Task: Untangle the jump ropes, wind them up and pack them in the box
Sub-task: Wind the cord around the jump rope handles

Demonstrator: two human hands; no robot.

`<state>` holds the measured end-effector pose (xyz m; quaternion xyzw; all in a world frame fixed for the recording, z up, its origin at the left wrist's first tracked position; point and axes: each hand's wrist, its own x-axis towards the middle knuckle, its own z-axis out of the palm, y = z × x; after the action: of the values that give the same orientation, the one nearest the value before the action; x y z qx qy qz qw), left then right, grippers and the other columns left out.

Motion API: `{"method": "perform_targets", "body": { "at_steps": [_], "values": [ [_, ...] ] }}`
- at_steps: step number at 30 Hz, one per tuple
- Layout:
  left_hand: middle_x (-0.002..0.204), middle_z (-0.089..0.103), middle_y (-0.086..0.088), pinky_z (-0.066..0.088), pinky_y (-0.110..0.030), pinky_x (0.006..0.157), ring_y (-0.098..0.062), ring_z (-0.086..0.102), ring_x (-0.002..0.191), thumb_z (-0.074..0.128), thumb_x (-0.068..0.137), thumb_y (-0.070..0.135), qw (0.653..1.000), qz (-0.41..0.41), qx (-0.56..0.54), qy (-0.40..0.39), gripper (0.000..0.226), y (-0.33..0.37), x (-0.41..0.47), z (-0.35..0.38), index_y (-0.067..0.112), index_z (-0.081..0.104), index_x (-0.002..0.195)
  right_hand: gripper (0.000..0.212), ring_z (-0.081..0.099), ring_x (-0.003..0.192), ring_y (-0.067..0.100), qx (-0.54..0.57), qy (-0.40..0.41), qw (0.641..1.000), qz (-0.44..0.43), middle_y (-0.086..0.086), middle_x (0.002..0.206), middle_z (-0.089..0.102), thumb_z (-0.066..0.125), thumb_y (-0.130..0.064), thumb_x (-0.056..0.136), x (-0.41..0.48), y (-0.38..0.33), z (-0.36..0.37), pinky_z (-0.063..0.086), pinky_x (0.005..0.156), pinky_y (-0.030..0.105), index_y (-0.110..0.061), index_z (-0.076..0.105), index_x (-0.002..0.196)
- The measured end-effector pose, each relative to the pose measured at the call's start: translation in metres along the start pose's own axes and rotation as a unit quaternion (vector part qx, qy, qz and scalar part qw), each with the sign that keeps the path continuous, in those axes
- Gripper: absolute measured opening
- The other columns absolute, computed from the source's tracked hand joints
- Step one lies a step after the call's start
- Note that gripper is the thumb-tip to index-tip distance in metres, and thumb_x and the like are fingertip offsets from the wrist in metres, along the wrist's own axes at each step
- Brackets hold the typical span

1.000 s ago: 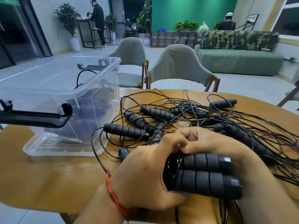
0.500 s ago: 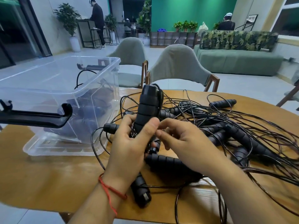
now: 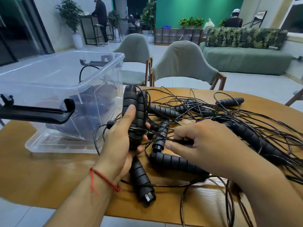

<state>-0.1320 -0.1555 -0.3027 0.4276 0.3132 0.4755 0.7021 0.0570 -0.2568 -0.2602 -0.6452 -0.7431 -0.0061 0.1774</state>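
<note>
Even indoor light from overhead, soft glare on the glossy round wooden table (image 3: pixel 49 174), right hand (image 3: pixel 205 145) softened by motion blur, short soft shadows thrown beneath it, frame edges bent by wide-angle distortion

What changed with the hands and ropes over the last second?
The left hand lifted the pair of black ribbed handles upright. The right hand let go and now pinches a thin black cord. The clear plastic box and tangled rope pile stayed put.
</note>
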Motion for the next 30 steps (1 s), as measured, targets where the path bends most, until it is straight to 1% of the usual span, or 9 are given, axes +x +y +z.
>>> {"method": "perform_targets", "body": {
  "at_steps": [5,8,12,15,19,21,25,28,30],
  "values": [
    [0.088,0.069,-0.019,0.033,-0.023,0.046,-0.025,0.052,0.058,0.057,0.100,0.062,0.993,0.080,0.080,0.029,0.045,-0.006,0.003,-0.004,0.021,0.075,0.097,0.029,0.055,0.069,0.000,0.021,0.039,0.996,-0.082,-0.025,0.070,0.052,0.048,-0.066,0.101,-0.001,-0.006,-0.003,0.040,0.057,0.022,-0.042,0.062,0.090],
    [0.088,0.074,-0.012,0.037,-0.027,0.047,-0.028,0.059,0.061,0.058,0.091,0.074,0.978,0.094,0.185,0.023,0.048,-0.010,0.002,-0.006,0.029,0.072,0.102,0.021,0.051,0.069,-0.003,0.023,0.095,0.989,-0.107,-0.029,0.074,0.047,0.058,-0.056,0.103,-0.001,-0.008,-0.005,0.044,0.057,0.024,-0.039,0.067,0.095],
    [0.073,0.069,0.008,0.039,-0.023,0.046,-0.016,0.063,0.064,0.060,0.100,0.060,0.957,0.076,0.272,-0.073,0.028,-0.008,0.002,-0.001,0.035,0.072,0.096,0.016,0.050,0.073,-0.001,0.057,0.128,0.981,-0.135,-0.023,0.080,0.050,0.068,-0.045,0.103,0.001,-0.013,0.001,0.048,0.061,0.030,-0.031,0.071,0.096],
    [0.069,0.070,0.010,0.042,-0.016,0.048,-0.006,0.064,0.061,0.054,0.096,0.061,0.946,0.076,0.300,-0.096,0.023,-0.004,-0.002,0.004,0.048,0.073,0.095,0.016,0.058,0.079,0.004,0.078,0.134,0.978,-0.138,-0.020,0.087,0.058,0.067,-0.043,0.103,0.004,-0.014,0.005,0.053,0.065,0.038,-0.028,0.072,0.101],
    [0.080,0.076,-0.010,0.049,-0.030,0.056,-0.017,0.067,0.063,0.035,0.100,0.071,0.931,0.068,0.336,-0.124,0.065,-0.004,-0.007,0.006,0.021,0.076,0.097,0.021,0.064,0.081,0.014,0.103,0.152,0.978,-0.104,-0.013,0.085,0.066,0.066,-0.045,0.102,0.008,-0.007,0.007,0.053,0.067,0.042,-0.026,0.074,0.097],
    [0.082,0.076,-0.014,0.046,-0.033,0.064,-0.019,0.069,0.068,0.021,0.100,0.080,0.931,0.030,0.332,-0.151,0.085,-0.002,-0.010,0.006,0.018,0.078,0.096,0.026,0.065,0.082,0.016,0.116,0.152,0.977,-0.090,-0.011,0.084,0.067,0.066,-0.049,0.101,0.010,-0.004,0.008,0.054,0.068,0.042,-0.026,0.075,0.094],
    [0.085,0.078,-0.012,0.050,-0.034,0.067,-0.022,0.074,0.077,0.016,0.092,0.083,0.925,0.016,0.342,-0.166,0.081,0.003,-0.014,0.007,0.033,0.080,0.103,0.034,0.065,0.080,0.012,0.130,0.162,0.976,-0.070,-0.015,0.081,0.066,0.064,-0.062,0.096,0.010,-0.001,0.008,0.054,0.065,0.041,-0.031,0.077,0.092],
    [0.091,0.078,-0.014,0.059,-0.046,0.073,-0.029,0.075,0.086,0.019,0.092,0.088,0.906,0.035,0.374,-0.193,0.070,0.005,-0.018,0.009,0.049,0.076,0.103,0.029,0.066,0.082,0.011,0.160,0.162,0.973,-0.046,-0.016,0.080,0.067,0.072,-0.062,0.092,0.008,0.002,0.007,0.055,0.066,0.041,-0.034,0.080,0.092],
    [0.086,0.079,0.012,0.053,-0.033,0.072,-0.005,0.073,0.082,0.020,0.091,0.086,0.887,0.054,0.405,-0.217,0.047,0.007,-0.021,0.011,0.074,0.066,0.093,0.024,0.066,0.082,0.013,0.180,0.153,0.971,-0.034,-0.014,0.079,0.068,0.077,-0.056,0.089,0.007,0.003,0.004,0.055,0.067,0.039,-0.033,0.081,0.091]
  ]
}}
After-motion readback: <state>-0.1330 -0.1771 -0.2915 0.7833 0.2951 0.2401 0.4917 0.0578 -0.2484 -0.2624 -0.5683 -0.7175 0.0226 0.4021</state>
